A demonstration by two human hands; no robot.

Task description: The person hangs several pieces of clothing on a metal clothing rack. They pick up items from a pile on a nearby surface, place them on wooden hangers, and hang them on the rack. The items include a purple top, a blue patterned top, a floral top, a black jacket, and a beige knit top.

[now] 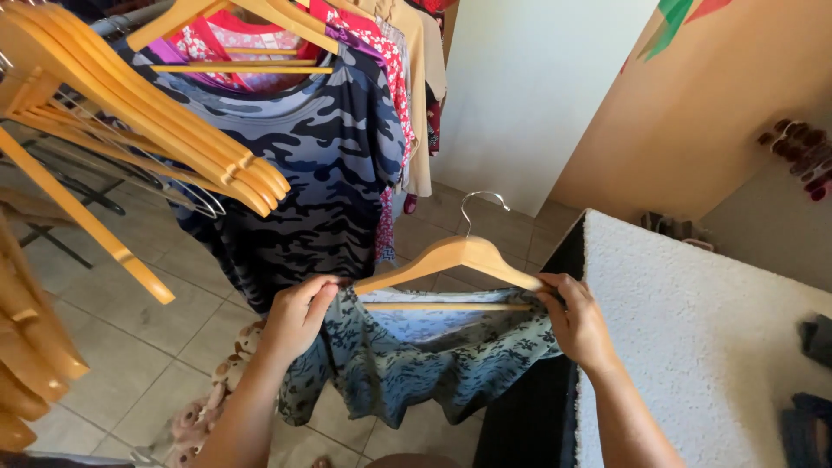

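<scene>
A wooden hanger (451, 256) with a metal hook is held level in front of me. A grey-blue patterned garment (416, 364) droops from it. My left hand (299, 312) pinches the garment's fabric at the hanger's left end. My right hand (576, 321) grips the hanger's right end together with the fabric there.
A blue camouflage shirt (321, 165) hangs on a rack just behind, with more colourful clothes beside it. Several empty wooden hangers (130, 113) fill the upper left. A white fluffy surface (693, 338) lies at right, and the floor (113, 338) is tiled.
</scene>
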